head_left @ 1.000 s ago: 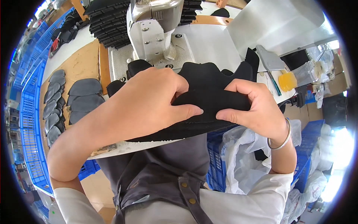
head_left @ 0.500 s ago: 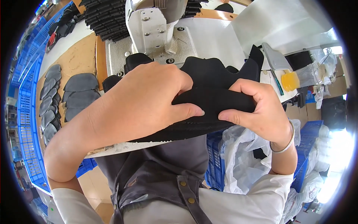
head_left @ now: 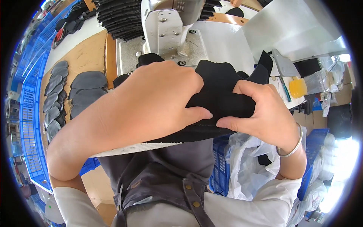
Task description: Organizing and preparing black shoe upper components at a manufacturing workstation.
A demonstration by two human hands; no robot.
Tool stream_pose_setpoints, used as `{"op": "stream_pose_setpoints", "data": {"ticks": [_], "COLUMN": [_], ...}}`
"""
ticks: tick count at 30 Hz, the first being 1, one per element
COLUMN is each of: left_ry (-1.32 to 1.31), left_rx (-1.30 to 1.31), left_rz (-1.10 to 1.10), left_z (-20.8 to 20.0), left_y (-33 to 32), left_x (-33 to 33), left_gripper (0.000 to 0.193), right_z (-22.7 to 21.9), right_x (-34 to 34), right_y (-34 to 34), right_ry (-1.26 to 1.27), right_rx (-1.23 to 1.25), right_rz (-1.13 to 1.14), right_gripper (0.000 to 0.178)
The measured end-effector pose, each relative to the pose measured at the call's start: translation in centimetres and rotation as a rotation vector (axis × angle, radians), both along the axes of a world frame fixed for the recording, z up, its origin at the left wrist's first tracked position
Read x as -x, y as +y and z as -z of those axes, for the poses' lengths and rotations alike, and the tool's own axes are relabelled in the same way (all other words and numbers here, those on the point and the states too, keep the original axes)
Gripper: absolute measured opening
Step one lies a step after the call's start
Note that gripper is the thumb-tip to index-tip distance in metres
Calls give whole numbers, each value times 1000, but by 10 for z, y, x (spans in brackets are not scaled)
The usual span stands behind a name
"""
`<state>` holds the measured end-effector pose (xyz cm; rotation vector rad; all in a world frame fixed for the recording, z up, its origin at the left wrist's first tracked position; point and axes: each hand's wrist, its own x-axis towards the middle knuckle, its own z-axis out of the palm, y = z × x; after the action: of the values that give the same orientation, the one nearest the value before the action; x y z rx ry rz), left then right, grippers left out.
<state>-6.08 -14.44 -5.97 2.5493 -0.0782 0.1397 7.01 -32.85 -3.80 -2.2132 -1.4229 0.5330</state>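
A pile of black fabric pieces [head_left: 217, 81] with curved edges lies in front of a white machine head, which looks like a sewing machine [head_left: 163, 32]. My left hand [head_left: 162, 94] reaches across its left part, fingers curled over the cloth and thumb along the near side. On the right, my right hand [head_left: 266, 106] pinches the same cloth between its thumb below and fingers above. The two thumb tips almost meet near the fabric's front edge. My left hand and forearm hide much of the cloth, and the machine's needle area is out of sight.
Dark grey curved pieces [head_left: 89, 85] lie in overlapping rows on a brown board [head_left: 85, 49] at left. Stacked black pieces [head_left: 119, 19] stand behind. Right are a clear container with a yellow end [head_left: 298, 87], a teal pen-like tool [head_left: 285, 90] and a bag-lined blue crate [head_left: 220, 162].
My thumbs have come closer together, and the raised fold of cloth between my hands looks flatter. The whole view has shifted slightly, so the surroundings sit further right.
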Motion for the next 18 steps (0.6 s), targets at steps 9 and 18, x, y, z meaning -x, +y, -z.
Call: {"op": "stream_pose_setpoints", "data": {"ticks": [9,18], "left_ry": [418,130], "left_rx": [251,114], "left_rz": [-33,15], "left_z": [-19,-3], "left_y": [16,16], "left_x": [2,10], "left_gripper": [35,32], "right_z": [-5,-5], "right_x": [1,4], "right_y": [7,10], "right_ry": [41,29], "right_rx": [128,110], "right_rz": [10,35], "right_gripper": [45,43]}}
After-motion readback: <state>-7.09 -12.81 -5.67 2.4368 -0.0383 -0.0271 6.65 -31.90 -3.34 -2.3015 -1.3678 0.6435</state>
